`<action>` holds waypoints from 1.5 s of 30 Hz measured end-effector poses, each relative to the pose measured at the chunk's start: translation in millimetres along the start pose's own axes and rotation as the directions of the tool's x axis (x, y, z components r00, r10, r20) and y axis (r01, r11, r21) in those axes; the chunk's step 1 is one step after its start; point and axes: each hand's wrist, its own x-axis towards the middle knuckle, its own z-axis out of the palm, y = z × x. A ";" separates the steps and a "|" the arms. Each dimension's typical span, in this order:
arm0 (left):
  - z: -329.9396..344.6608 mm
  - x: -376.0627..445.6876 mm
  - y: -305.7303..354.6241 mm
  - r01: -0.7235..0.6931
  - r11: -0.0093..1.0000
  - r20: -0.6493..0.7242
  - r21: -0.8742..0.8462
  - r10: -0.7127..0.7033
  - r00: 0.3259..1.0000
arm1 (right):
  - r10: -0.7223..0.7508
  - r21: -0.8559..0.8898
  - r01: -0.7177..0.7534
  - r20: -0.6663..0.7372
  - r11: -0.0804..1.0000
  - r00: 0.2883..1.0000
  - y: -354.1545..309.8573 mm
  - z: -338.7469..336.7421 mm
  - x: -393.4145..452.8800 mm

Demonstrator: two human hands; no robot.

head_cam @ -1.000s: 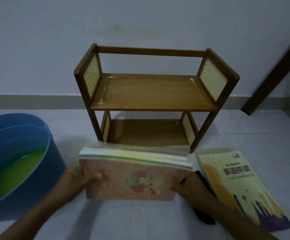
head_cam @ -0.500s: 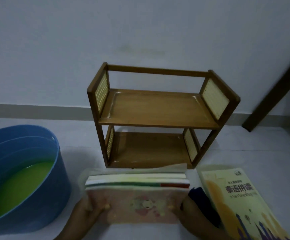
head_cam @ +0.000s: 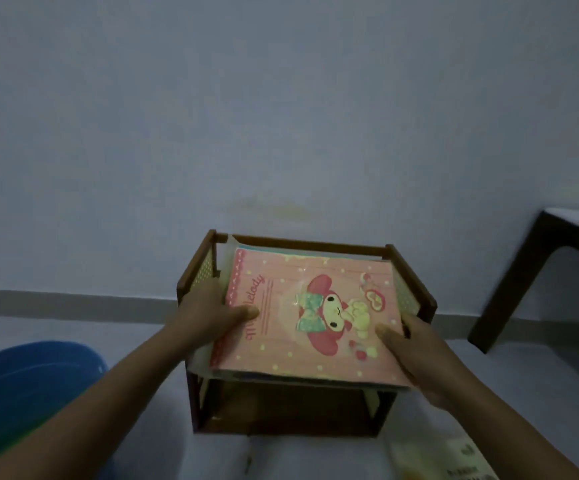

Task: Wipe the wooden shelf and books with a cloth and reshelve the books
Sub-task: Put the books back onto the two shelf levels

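Stack of books (head_cam: 310, 317) (pink cartoon cover on top), low near the floor a sec ago, now lies flat on top tier of wooden shelf (head_cam: 414, 289), front edge overhanging: reshelving begun. Left hand (head_cam: 211, 315) & right hand (head_cam: 419, 355) each grip a side edge, thumbs on cover.

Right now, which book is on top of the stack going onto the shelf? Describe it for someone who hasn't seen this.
Find the wooden shelf against the wall. A stack of books sits on its upper tier, held by both hands. The top one is the pink book, with a cartoon character in a red hood on its cover.
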 end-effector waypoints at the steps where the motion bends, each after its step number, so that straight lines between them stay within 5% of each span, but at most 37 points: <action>1: 6.4 12.3 -0.5 0.036 0.999 -0.013 0.014 -0.036 0.999 | 0.008 -0.058 -0.009 -0.033 0.998 0.999 -2.4 3.9 14.5; 5: 32.7 49.4 -11.8 0.145 0.989 -0.099 -0.015 -0.145 0.984 | 0.014 -0.185 -0.037 -0.127 0.982 0.992 0.7 17.0 61.7; 9: 41.3 65.7 -25.2 0.080 0.996 -0.166 0.034 -0.073 0.983 | -0.045 -0.237 0.006 -0.161 0.972 0.986 6.3 27.2 83.2; 13: 36.0 34.0 -24.9 -0.072 0.997 -0.125 -0.019 0.069 0.990 | -0.130 -0.219 0.143 0.074 0.965 0.989 21.7 12.2 69.4; 15: 31.7 8.8 -24.4 -0.157 0.969 0.024 -0.192 0.164 0.986 | -0.176 -0.237 0.226 0.213 0.945 0.961 33.6 -3.1 54.9; 17: 27.4 -3.9 -34.4 -0.220 0.963 0.086 -0.155 0.235 0.968 | -0.225 -0.291 0.303 0.272 0.907 0.936 41.2 -13.0 47.8; 20: 31.5 -5.5 -48.8 -0.273 0.961 -0.005 0.049 0.273 0.962 | -0.282 -0.464 0.324 0.159 0.824 0.946 52.7 -10.9 50.2; 24: 44.6 4.3 -47.3 -0.152 0.974 -0.130 0.168 0.175 0.976 | -0.352 -0.578 0.297 0.018 0.760 0.936 50.2 4.6 52.2; 30: 47.3 7.5 -51.1 -0.126 0.992 -0.169 0.010 0.126 0.978 | -0.307 -0.352 0.302 0.044 0.886 0.951 45.9 5.6 53.4; 35: 53.3 13.5 -51.8 -0.164 0.986 -0.215 0.043 0.169 0.962 | -0.358 -0.331 0.279 -0.208 0.901 0.910 51.8 17.1 58.4; 42: 45.3 11.3 -46.8 -0.188 0.982 -0.059 0.033 0.190 0.980 | -0.379 -0.316 0.321 -0.144 0.893 0.914 57.9 18.5 61.8; 45: 59.5 -9.4 -39.4 -0.132 0.980 -0.222 0.152 0.164 0.961 | -0.446 -0.392 0.367 -0.130 0.843 0.886 66.4 17.4 47.5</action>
